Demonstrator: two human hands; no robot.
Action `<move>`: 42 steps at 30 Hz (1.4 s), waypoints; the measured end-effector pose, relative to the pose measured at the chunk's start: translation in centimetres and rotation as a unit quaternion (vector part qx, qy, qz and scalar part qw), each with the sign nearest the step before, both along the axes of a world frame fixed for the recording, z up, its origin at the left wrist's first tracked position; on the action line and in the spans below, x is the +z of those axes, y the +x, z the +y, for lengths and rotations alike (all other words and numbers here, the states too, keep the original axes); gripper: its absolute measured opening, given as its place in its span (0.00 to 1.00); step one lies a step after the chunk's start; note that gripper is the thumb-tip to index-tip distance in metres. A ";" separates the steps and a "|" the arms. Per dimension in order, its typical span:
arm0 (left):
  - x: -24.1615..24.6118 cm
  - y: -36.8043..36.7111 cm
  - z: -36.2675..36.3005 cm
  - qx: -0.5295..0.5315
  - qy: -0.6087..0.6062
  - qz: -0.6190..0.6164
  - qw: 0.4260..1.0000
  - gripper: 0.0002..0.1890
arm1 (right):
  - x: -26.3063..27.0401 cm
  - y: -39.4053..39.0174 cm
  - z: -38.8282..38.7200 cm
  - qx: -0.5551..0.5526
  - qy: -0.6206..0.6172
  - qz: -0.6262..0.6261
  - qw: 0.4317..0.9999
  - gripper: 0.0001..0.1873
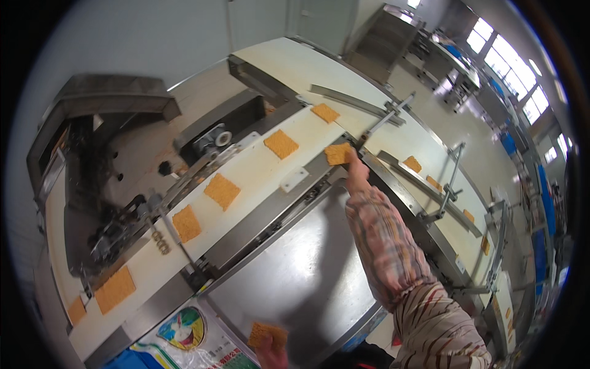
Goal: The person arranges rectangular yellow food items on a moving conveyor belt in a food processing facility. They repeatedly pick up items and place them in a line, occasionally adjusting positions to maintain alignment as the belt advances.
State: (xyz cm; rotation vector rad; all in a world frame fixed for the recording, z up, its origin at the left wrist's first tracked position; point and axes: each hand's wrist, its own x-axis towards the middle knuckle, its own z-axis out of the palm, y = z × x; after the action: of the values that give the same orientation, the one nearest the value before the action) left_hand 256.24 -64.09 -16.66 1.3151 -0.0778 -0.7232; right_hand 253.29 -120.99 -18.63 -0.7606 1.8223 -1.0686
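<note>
My right hand (357, 171), at the end of a plaid-sleeved arm, holds a square orange-brown noodle cake (338, 154) at the corner where two conveyors meet. Low in the view, my left hand (272, 354) grips another noodle cake (268, 335) above the near edge of a steel tray (281, 272). Several more cakes lie spaced out on the white conveyor belt (251, 170), among them one near its far end (325, 112), one beyond my right hand's left side (281, 144) and one farther down (222, 191).
A second conveyor belt (350, 78) runs down the right, with metal guide rails (428, 191) and smaller-looking cakes. A metal rod (177, 235) crosses the near belt. Beside the tray lies a printed plastic sack (203, 336). Open machinery (212, 138) stands left of the belt.
</note>
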 end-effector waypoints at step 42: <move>10.2 -91.6 17.2 -0.885 0.053 0.189 0.423 0.23 | 12.6 -103.6 89.9 -0.075 -0.132 0.084 0.985 0.15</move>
State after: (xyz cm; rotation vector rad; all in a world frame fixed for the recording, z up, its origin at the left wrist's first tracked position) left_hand 164.60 -46.84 -6.47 0.6245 -1.2248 -2.8391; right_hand 149.74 -31.09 -6.00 -0.9033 1.9266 -1.4024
